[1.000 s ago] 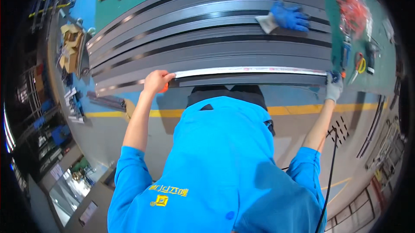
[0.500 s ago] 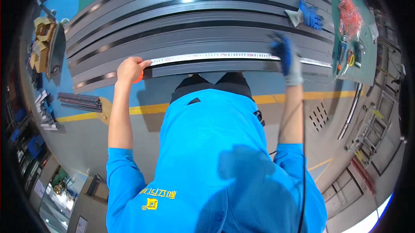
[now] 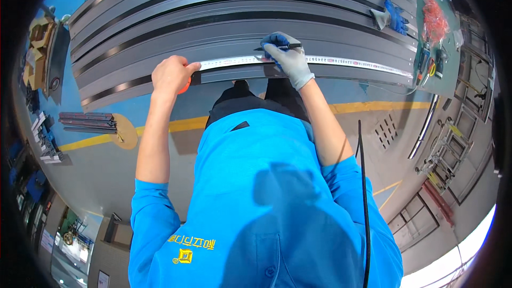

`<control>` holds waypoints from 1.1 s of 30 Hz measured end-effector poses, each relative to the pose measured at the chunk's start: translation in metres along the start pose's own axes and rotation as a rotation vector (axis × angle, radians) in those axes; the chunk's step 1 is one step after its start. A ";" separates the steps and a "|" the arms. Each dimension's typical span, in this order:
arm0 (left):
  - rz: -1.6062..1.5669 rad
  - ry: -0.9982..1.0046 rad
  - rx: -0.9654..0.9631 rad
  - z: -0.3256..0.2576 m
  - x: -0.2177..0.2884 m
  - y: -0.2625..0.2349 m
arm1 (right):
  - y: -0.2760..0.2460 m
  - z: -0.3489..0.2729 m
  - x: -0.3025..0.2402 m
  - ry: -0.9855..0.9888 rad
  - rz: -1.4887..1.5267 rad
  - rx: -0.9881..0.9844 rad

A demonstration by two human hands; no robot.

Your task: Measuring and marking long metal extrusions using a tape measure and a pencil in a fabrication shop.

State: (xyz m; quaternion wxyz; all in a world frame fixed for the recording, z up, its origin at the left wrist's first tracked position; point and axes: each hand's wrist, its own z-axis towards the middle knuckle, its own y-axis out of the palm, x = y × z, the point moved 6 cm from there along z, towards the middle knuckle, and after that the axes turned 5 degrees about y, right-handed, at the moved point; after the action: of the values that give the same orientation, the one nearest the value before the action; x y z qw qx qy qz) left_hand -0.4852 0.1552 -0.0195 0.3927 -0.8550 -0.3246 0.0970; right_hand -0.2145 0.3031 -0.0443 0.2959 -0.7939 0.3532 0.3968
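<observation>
Long grey metal profiles [image 3: 234, 37] lie side by side across the bench in front of me. Along the nearest one runs the white blade of a tape measure [image 3: 346, 62], drawn out to the right. My bare left hand [image 3: 169, 77] is closed around the tape measure, whose orange case partly shows below the fingers. A grey and blue work glove covers my right hand [image 3: 293, 65], which grips a dark pen [image 3: 292, 46] just above the blade near the middle. The pen's tip points left; whether it touches the metal I cannot tell.
A spare blue and grey glove [image 3: 394, 17] lies on the profiles at the right. Beyond it are red netting [image 3: 434, 21] and hand tools [image 3: 425, 64]. Cardboard boxes [image 3: 37, 56] stand at the left, and dark bars [image 3: 88, 122] sit low at the left.
My right hand has moved left along the tape to the middle, and the pen now shows in it. My left hand has shifted slightly right, still holding the tape measure.
</observation>
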 end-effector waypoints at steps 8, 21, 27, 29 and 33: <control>-0.006 0.004 -0.011 0.006 -0.003 0.001 | 0.009 0.007 0.010 0.019 -0.041 0.011; -0.014 0.008 -0.012 0.012 -0.005 0.004 | -0.003 0.010 0.015 -0.012 -0.108 0.042; -0.017 -0.005 -0.030 0.013 -0.007 0.004 | -0.007 0.013 0.020 0.174 -0.055 0.032; -0.024 -0.008 -0.040 0.014 -0.007 0.003 | -0.008 0.014 0.018 0.182 -0.027 0.016; -0.032 -0.008 -0.036 0.013 -0.006 0.004 | -0.008 0.014 0.015 0.179 -0.056 -0.003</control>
State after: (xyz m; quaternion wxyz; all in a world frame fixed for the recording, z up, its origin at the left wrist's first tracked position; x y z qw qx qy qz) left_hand -0.4937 0.1578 -0.0318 0.3775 -0.8562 -0.3415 0.0885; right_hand -0.2073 0.3132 -0.0628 0.2731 -0.8362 0.3553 0.3163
